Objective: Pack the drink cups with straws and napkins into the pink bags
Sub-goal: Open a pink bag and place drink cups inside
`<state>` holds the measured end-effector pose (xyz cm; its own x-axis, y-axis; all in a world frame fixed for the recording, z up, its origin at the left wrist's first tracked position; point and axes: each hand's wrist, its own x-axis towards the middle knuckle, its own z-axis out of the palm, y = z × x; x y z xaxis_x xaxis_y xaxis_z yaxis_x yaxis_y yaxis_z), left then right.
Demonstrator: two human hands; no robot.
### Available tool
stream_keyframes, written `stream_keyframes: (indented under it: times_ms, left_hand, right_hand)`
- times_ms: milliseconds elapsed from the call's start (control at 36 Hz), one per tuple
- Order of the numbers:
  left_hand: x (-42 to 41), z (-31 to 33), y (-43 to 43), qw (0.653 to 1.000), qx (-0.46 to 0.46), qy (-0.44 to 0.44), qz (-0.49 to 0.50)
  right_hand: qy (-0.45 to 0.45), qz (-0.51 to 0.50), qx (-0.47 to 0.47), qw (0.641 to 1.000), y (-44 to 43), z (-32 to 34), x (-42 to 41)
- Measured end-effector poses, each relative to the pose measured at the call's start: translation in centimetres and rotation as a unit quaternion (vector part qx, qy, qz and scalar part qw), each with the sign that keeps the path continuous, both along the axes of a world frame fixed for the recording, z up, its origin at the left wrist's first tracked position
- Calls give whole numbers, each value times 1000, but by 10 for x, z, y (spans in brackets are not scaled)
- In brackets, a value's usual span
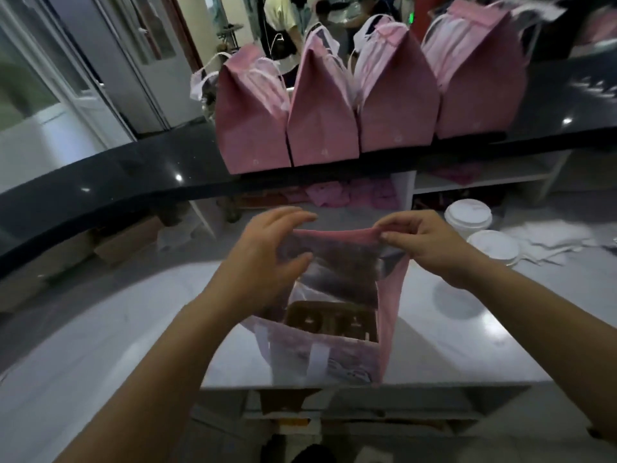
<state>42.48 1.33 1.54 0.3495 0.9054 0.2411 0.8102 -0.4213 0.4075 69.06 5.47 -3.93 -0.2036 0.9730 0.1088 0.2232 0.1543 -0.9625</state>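
An open pink bag (pixel 392 305) stands on the white worktop in front of me, and a brown cardboard cup holder (pixel 330 320) shows at its bottom. My right hand (pixel 424 243) pinches the bag's far rim at the right. My left hand (pixel 267 252) is at the bag's left rim with its fingers curved over the opening; whether it holds the rim is unclear. Two white lidded drink cups (pixel 467 213) (pixel 493 247) stand to the right of the bag. No straws can be made out.
Several closed pink bags (pixel 320 128) stand in a row on the raised black counter (pixel 100 182). White napkins or paper (pixel 551 240) lie at the right. Folded pink bags (pixel 354 192) sit on a shelf under the counter. People stand beyond the counter.
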Motion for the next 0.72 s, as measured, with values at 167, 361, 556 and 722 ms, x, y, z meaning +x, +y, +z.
stream_keyframes:
  times_ms: [167,361,556,722]
  left_hand:
    - [21,12,69,982,-113,106,-107]
    - [47,7,129,963,-120,108,-217]
    - [50,3,172,944,-168,71,-275]
    - [42,-8,203,939,-226,-19,-261]
  right_hand:
    - [-21,-54,-5,998,4,3,11]
    - [-50,-137,-34,989,-2,4,17]
    - [-32,-206,-89,974,-20,5,21]
    - [6,-274,-118,954,-45,-1,5]
